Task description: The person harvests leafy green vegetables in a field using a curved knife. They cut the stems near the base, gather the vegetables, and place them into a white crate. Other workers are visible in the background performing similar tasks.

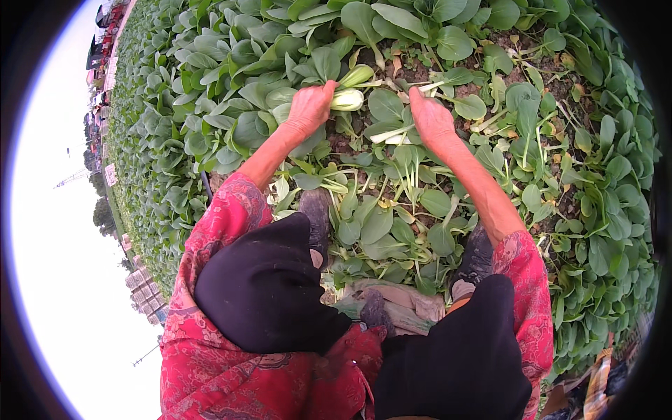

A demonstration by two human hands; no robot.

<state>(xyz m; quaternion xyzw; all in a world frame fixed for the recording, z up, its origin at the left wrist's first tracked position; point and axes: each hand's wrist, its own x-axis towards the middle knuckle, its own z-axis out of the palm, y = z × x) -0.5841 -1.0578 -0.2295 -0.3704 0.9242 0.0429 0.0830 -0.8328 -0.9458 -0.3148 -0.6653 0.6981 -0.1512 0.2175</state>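
My left hand (313, 110) is closed round bok choy, with two pale green, bulbous stem bases (347, 100) sticking out to the right past the fingers. The leaves of that bunch fall to the left and merge with the standing crop. To the right, my right hand (432, 120) is closed, knuckles up, just above the soil. A small dark shape shows at its fingertips, but what it holds I cannot make out. White cut stalks (392, 134) and loose leaves (378, 222) lie on the ground between and below my hands.
Dense bok choy plants (217, 77) stand on the left and far side, with more along the right edge (605, 231). Dark shoes (316, 224) flank the strewn leaves. A crumpled cloth (406, 304) lies between my knees. Brown soil (560, 87) shows among yellowed leaves.
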